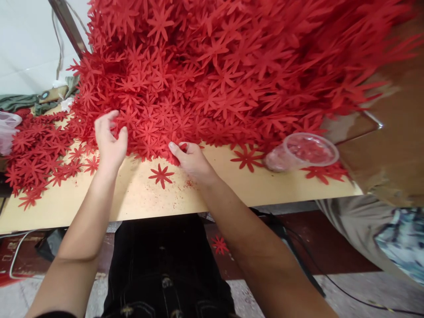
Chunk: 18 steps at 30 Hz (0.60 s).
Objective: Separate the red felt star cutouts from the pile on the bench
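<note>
While the big heap of red paper flowers (215, 75) covers the far table (139, 198), left hand (109, 141) and right hand (190, 159), apart, each pinch flowers at its near edge; plastic cup (301, 152) lies right.

Nothing readable here, honestly. No labels, brand marks, numbers or signs on the red flower cutouts (212, 79), the clear plastic cup (303, 152) or the bare wooden tabletop (139, 198). The patterned fabric (400, 238) at the right edge shows only a print, no letters.
</note>
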{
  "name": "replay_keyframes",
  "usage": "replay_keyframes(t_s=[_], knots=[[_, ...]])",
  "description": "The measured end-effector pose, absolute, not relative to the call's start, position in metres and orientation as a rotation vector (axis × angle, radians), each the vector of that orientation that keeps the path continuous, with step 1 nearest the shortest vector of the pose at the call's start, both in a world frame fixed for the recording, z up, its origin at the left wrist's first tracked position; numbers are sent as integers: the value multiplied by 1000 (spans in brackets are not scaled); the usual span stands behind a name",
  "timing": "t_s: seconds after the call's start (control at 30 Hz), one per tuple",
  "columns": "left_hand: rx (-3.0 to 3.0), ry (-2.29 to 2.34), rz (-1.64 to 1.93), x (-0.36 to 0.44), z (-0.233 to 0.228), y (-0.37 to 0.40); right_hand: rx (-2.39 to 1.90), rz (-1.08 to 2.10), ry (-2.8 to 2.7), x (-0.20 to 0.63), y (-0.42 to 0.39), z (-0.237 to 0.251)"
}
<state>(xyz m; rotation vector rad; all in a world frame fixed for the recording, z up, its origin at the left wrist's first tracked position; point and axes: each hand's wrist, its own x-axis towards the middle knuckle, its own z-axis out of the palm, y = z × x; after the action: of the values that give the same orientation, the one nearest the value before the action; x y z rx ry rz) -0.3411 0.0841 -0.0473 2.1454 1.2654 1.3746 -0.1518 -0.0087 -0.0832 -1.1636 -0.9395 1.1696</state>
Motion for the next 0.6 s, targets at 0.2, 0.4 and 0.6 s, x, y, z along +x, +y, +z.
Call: replay_keyframes(t_s=[0.2,0.4,0.6], knots=[[1893,1055,1058,-297,-38,33,-1099,1214,-968,-155,-10,-78],[1675,1077,1102,-290,-49,53,-968,1356,-954,-154,-14,-74],[1926,1382,1539,-326,-46,75,-981,1347,-1003,-150,-11,-79]])
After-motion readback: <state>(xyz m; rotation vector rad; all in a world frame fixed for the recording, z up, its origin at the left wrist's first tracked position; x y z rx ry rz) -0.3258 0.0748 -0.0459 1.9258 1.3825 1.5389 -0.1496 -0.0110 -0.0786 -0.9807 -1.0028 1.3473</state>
